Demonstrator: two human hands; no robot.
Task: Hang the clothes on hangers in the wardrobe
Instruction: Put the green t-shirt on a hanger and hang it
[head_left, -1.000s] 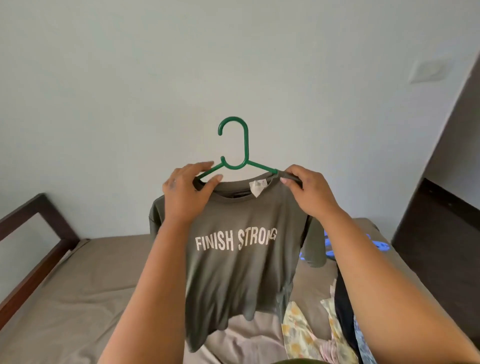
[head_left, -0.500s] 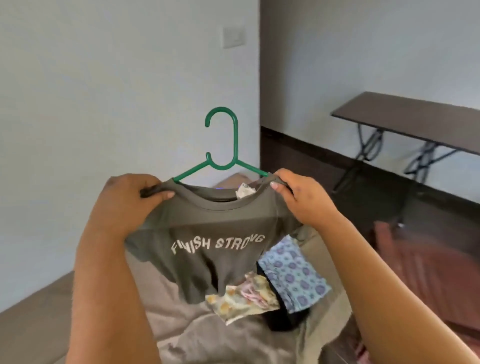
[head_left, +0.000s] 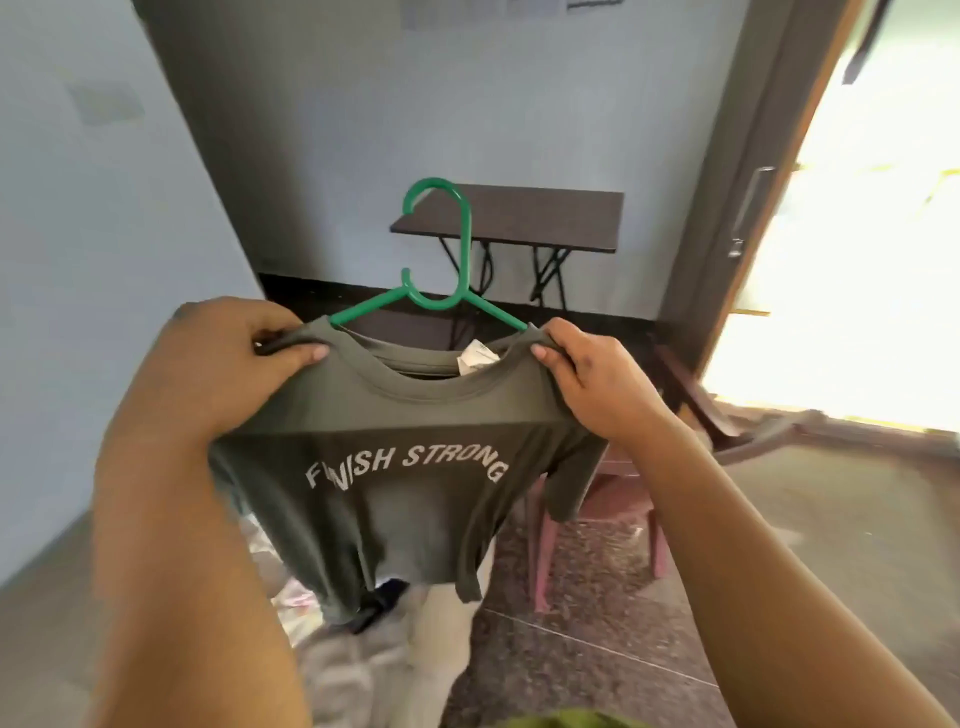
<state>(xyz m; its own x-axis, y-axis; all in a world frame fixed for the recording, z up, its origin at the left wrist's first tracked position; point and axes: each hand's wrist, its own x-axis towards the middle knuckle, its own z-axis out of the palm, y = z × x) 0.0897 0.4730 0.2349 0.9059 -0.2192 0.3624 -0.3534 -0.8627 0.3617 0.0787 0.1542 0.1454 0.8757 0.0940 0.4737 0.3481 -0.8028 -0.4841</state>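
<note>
- Olive T-shirt (head_left: 395, 447), lettered "FINISH STRONG": held up mid-room, draped on the hanger.
- Dark folding table (head_left: 540, 218): against the wall behind the T-shirt.
- Left hand (head_left: 218, 364): fingers pinching the T-shirt's left shoulder.
- Right hand (head_left: 597, 379): fingers pinching its right shoulder.
- Green plastic hanger (head_left: 441, 260): hook upright above the T-shirt's collar.
</note>
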